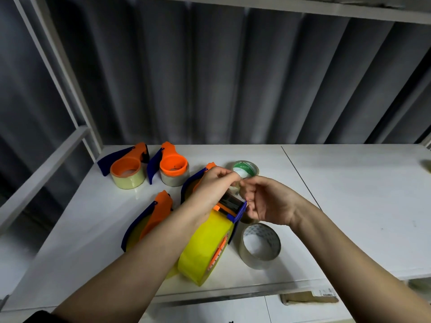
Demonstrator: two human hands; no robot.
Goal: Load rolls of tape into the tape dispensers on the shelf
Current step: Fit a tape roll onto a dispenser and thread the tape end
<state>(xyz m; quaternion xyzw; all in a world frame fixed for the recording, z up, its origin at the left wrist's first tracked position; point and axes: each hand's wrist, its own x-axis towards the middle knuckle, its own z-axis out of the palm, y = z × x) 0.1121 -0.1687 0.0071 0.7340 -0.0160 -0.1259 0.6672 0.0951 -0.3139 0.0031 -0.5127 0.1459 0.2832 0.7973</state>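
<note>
The yellow roll (205, 250) sits loaded in the dispenser (233, 207) at centre frame, on the shelf (349, 206). The left hand (213, 185) and right hand (265, 201) both pinch what looks like the clear tape end above the cutter. It could stick to itself or snag. The strip is barely visible, and the left forearm hides the dispenser's body.

The shelf (349, 206) under my arms was smooth, white and faintly glossy, its frame (50, 66) painted metal. The dispensers (163, 213) looked like matt orange and blue plastic. The yellow roll (205, 248) I worked on shone, slick and translucent. The clear roll (260, 245) beside it was glossy film on a printed paper core. Behind hung a dull grey cloth curtain (233, 78).
</note>
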